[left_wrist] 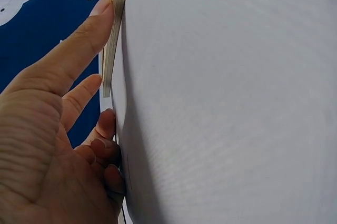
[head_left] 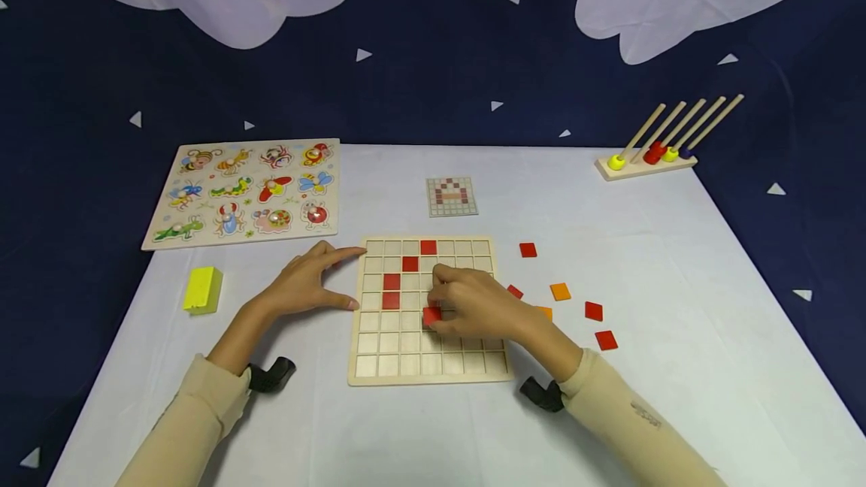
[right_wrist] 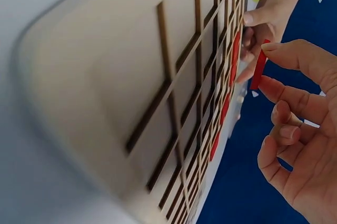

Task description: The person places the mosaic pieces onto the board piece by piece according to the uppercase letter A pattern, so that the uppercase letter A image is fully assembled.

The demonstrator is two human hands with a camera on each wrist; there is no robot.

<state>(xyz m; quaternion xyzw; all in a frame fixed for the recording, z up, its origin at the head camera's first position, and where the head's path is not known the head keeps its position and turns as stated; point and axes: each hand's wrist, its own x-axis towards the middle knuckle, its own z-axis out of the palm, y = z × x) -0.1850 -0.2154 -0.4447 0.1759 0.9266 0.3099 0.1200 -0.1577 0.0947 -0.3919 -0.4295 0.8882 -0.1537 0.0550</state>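
Note:
A wooden grid board (head_left: 399, 361) lies in the middle of the table, with several red tiles (head_left: 391, 282) set in its upper left squares. Along its left edge my left hand (head_left: 301, 282) rests with thumb and index finger stretched wide, their tips touching the frame. Its other fingers curl loosely below, as the left wrist view shows. Over the middle of the board, my right hand (head_left: 476, 303) pinches one red square tile (right_wrist: 259, 66) by its edges between thumb and index finger. In the right wrist view that tile stands above the grid, tilted on edge.
Loose red tiles (head_left: 594, 311) and orange tiles (head_left: 560, 291) lie right of the board. Behind it is a small pattern card (head_left: 452, 209). An insect puzzle (head_left: 246, 190) and a yellow block (head_left: 203, 290) stand left, a peg stand (head_left: 646, 164) with beads at the back right.

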